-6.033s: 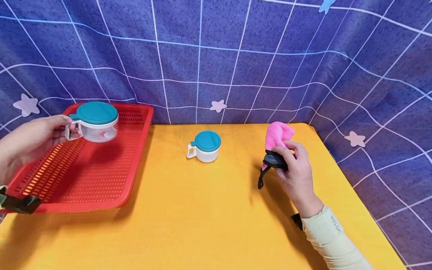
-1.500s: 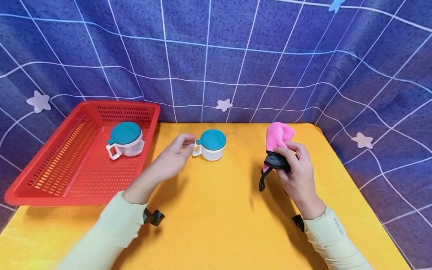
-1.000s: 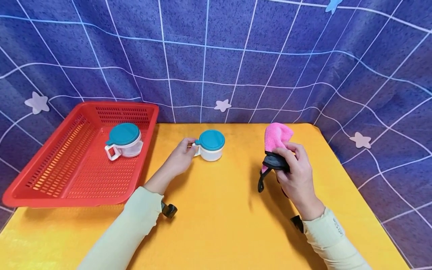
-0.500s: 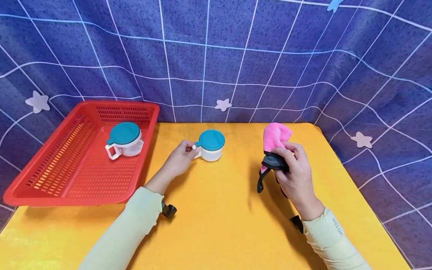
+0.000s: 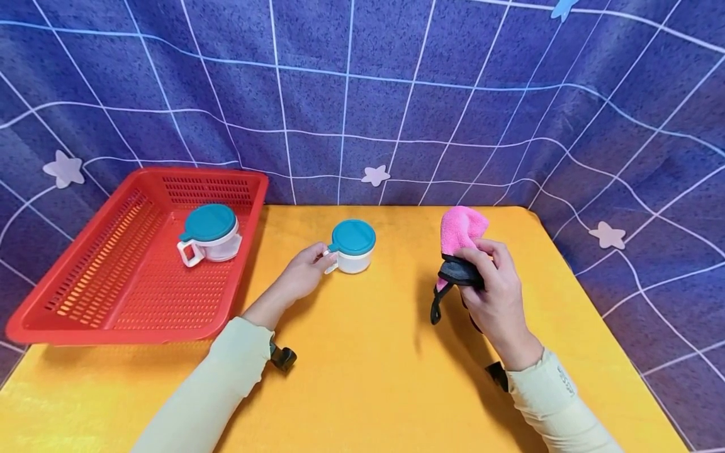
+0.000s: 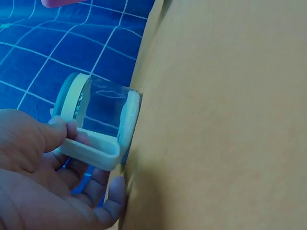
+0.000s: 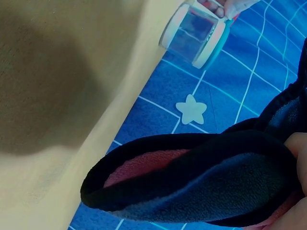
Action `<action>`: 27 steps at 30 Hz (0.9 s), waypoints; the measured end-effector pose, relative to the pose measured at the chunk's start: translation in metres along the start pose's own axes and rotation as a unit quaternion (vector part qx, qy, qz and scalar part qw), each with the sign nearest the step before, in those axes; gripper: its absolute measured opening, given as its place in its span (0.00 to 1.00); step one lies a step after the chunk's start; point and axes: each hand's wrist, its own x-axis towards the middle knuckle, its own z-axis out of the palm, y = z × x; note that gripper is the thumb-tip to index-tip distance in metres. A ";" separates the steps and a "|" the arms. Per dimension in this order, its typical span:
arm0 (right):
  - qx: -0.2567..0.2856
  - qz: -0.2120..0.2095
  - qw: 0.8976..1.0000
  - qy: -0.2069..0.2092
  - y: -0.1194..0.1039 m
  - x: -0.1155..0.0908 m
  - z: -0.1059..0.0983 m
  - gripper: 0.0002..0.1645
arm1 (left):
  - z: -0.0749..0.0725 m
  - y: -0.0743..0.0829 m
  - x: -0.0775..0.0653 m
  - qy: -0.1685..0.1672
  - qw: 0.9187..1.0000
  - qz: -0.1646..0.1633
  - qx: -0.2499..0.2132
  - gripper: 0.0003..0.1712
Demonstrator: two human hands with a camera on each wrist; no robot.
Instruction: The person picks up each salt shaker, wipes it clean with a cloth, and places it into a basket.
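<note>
A clear seasoning jar point(image 5: 354, 245) with a teal lid and white handle stands near the middle of the yellow table. My left hand point(image 5: 303, 270) pinches its handle point(image 6: 93, 148) between thumb and fingers; in the left wrist view the other fingers spread below the handle. On the right, my right hand point(image 5: 494, 296) holds a bunched pink and dark grey cloth point(image 5: 461, 233) with black edging, raised over the table. Its black hanging loop point(image 5: 436, 308) dangles beneath. A second, matching jar point(image 5: 211, 229) sits inside the red basket point(image 5: 226, 314).
The red perforated basket takes up the table's left side. A blue curtain point(image 5: 317, 107) with white grid lines and stars closes off the back and right. The yellow tabletop point(image 5: 368, 377) stretches in front, between both forearms.
The first jar went from my left hand into the basket. My left hand then reached the middle jar and took its handle; that jar has just shifted slightly. The right hand stays nearly still.
</note>
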 end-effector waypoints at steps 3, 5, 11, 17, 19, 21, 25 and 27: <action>0.002 0.001 1.000 -0.001 0.000 0.000 0.000 0.22 | 0.003 -0.001 0.001 -0.004 0.997 -0.001 -0.077 0.12; 0.002 0.001 1.000 -0.001 0.000 0.000 0.000 0.22 | 0.005 -0.001 0.001 -0.006 0.993 0.002 -0.114 0.12; 0.001 -0.003 1.000 -0.001 0.000 0.000 0.000 0.22 | 0.004 0.010 -0.009 0.014 0.989 0.027 -0.146 0.13; 0.003 -0.011 1.000 0.002 -0.001 0.002 0.003 0.20 | 0.003 0.037 -0.028 0.031 0.983 0.058 -0.171 0.13; 0.003 -0.016 1.000 0.002 -0.002 0.002 0.004 0.19 | 0.003 0.047 -0.036 0.032 0.982 0.065 -0.176 0.13; 0.005 -0.020 1.000 0.002 -0.003 0.003 0.005 0.18 | 0.002 0.056 -0.043 0.029 0.981 0.070 -0.179 0.13; 0.015 -0.028 0.999 0.000 -0.007 0.006 0.008 0.18 | 0.001 0.069 -0.055 0.016 0.977 0.082 -0.197 0.14; 0.023 -0.031 0.999 -0.002 -0.009 0.007 0.010 0.18 | 0.000 0.074 -0.061 0.009 0.975 0.087 -0.205 0.13</action>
